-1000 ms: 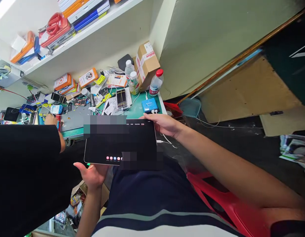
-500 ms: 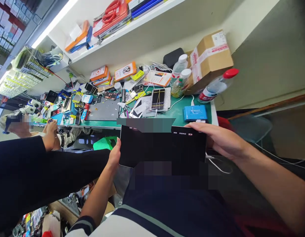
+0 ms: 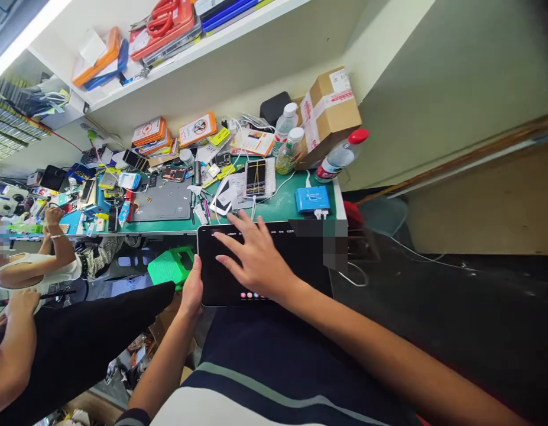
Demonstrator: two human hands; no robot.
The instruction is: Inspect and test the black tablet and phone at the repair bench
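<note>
A tablet [image 3: 300,266] with a dark screen and a row of small coloured icons near its lower edge lies in front of my body. Its left edge is gripped by my left hand [image 3: 193,289], thumb on the front and the other fingers out of sight behind. Over the left half of the screen is my right hand [image 3: 260,257], fingers spread and holding nothing. Whether a fingertip touches the glass I cannot tell. Part of the tablet's upper right corner is hidden by a blurred patch.
Beyond the tablet runs a green workbench [image 3: 274,208] with a blue box [image 3: 313,200], bottles [image 3: 338,157], a carton [image 3: 331,118] and a banded phone [image 3: 256,177]. A green stool [image 3: 169,266] stands below. Two other people are at the left.
My right hand has let go of the tablet's right edge and moved left over the screen. The screen now shows icons. The view has shifted to the right.
</note>
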